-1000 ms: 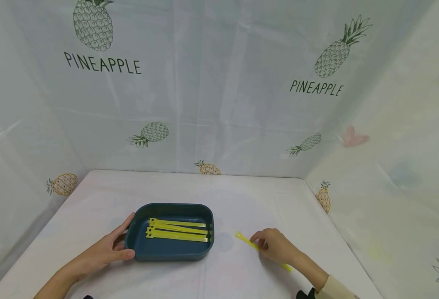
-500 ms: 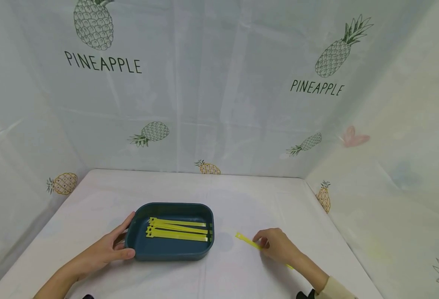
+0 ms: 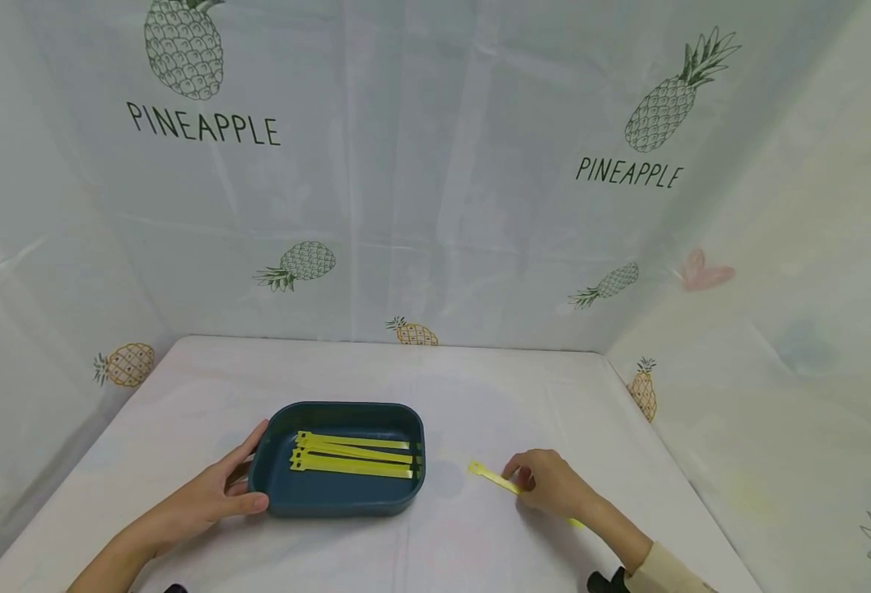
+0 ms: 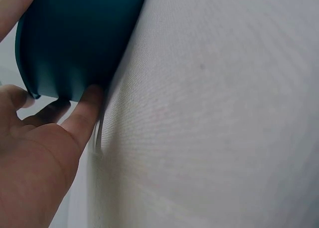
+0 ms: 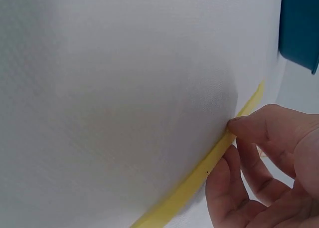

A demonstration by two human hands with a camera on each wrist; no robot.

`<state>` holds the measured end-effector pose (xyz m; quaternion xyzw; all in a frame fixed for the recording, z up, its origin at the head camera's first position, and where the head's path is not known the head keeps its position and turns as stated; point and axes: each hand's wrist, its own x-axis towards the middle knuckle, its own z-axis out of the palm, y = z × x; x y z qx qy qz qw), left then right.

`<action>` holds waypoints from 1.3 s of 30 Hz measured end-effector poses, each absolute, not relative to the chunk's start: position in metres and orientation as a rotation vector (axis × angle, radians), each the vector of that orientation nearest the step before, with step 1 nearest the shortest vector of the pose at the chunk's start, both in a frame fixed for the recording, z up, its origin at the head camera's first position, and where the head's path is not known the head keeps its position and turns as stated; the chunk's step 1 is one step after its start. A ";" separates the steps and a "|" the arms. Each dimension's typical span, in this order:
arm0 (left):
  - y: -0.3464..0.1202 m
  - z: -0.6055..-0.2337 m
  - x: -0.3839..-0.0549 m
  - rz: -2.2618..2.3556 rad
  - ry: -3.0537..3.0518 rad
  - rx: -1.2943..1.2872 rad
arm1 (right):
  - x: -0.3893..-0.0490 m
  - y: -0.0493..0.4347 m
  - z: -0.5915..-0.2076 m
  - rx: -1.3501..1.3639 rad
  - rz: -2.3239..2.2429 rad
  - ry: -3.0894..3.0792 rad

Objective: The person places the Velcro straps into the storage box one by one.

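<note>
In the head view a dark teal rectangular box (image 3: 335, 498) stands on the table. Several flat yellow cable ties (image 3: 354, 467), each with a slotted head, lie inside it. My left hand (image 3: 194, 506) holds the box's left end, thumb at the front corner and fingers along the side. The left wrist view shows the fingertips (image 4: 89, 96) against the wall of the box. To the right of the box my right hand (image 3: 550, 486) pinches one more yellow cable tie (image 5: 199, 173) near its middle, close to the table. Its slotted head points toward the box; part of it is hidden by the hand.
A white cloth covers the table (image 3: 443, 379). Behind and at both sides hang sheets (image 3: 435, 206) with pineapple prints. Table surface lies between the box and the right hand.
My right hand has shifted slightly to the right, and the near end of the pinched cable tie has moved up a little. The left hand and the box stay put.
</note>
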<state>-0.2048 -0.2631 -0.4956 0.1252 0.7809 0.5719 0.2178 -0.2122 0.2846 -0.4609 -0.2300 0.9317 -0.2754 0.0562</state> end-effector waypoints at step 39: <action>-0.266 -0.497 -0.205 1.647 2.102 0.420 | -0.246 0.228 -0.402 -0.964 -0.806 2.927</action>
